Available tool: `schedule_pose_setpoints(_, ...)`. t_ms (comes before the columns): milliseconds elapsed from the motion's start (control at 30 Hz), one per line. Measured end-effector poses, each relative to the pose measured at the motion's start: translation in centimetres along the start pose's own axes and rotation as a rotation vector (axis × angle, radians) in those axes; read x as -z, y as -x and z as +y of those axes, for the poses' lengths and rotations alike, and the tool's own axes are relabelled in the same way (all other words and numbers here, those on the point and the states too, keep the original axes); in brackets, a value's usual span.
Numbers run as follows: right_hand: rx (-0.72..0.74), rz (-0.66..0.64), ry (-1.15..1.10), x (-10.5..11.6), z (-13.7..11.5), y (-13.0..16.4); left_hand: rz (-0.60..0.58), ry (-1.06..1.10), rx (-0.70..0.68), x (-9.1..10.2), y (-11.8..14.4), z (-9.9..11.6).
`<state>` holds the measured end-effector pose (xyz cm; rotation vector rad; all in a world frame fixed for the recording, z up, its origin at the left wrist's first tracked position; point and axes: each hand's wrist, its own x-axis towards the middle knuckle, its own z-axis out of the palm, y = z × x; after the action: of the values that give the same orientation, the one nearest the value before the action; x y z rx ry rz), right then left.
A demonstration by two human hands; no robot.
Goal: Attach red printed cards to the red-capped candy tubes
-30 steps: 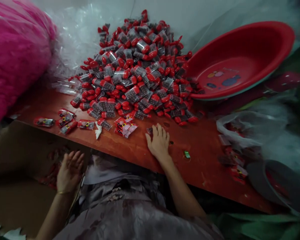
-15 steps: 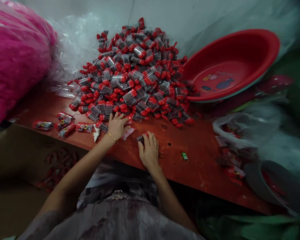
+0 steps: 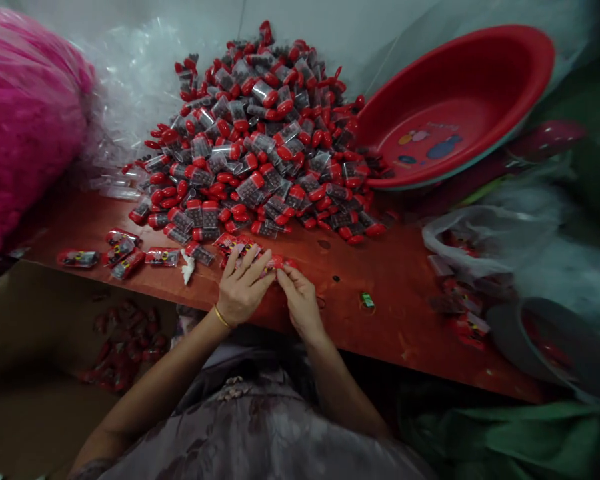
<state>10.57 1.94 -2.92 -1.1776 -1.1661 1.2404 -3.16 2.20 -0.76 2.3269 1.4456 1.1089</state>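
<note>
Both hands have drawn together since half a second ago: my left hand has slid back from the foot of the heap to meet my right hand near the front edge of the worktop. Between their fingertips I pinch a small red packet, though blur keeps me from saying which grip bears most of it; both look clenched on it. My left fingers spread over a few flat packets lying just beside the heap of red-capped tubes. More packets lie in a row to the left. A red basin leans tilted behind the heap, on the right. A small green scrap lies near my right hand.
</note>
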Motion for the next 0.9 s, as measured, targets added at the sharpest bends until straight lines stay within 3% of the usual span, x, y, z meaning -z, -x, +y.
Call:
schedule_pose_setpoints(100, -0.039, 0.051, -0.068, 0.0, 0.2, 0.1, 0.06, 0.085, 0.112, -0.2, 1.0, 0.9)
schedule_pose_setpoints(200, 0.013, 0.063, 0.03, 0.6, 0.1, 0.6, 0.149, 0.317, 0.395, 0.1, 1.4, 1.6)
schedule_pose_setpoints(300, 0.066, -0.028, 0.127, 0.6, 0.0, 1.1, 0.062, 0.636, 0.665, 0.3, 1.4, 1.9)
schedule_pose_setpoints(367, 0.062, -0.06, 0.112, 0.4, 0.1, 1.5, 0.038, 0.731, 0.726, 0.1, 1.4, 1.9)
schedule_pose_setpoints(533, 0.003, -0.071, 0.14, -0.4, 0.8, 2.6, 0.14, 0.75, 0.783, -0.7, 2.2, 1.9)
schedule_pose_setpoints(700, 0.109, -0.042, 0.302, -0.4, 0.6, 2.5, 0.202, 0.954, 0.972, -1.3, 2.5, 2.2)
schedule_pose_setpoints(800, 0.17, -0.098, 0.352, 0.0, 0.3, 1.7, 0.165, 1.163, 1.147, -1.0, 2.3, 2.1)
schedule_pose_setpoints(900, 0.191, -0.178, 0.436, 0.5, 0.0, 0.9, 0.114, 1.244, 1.224, -0.6, 2.1, 1.9)
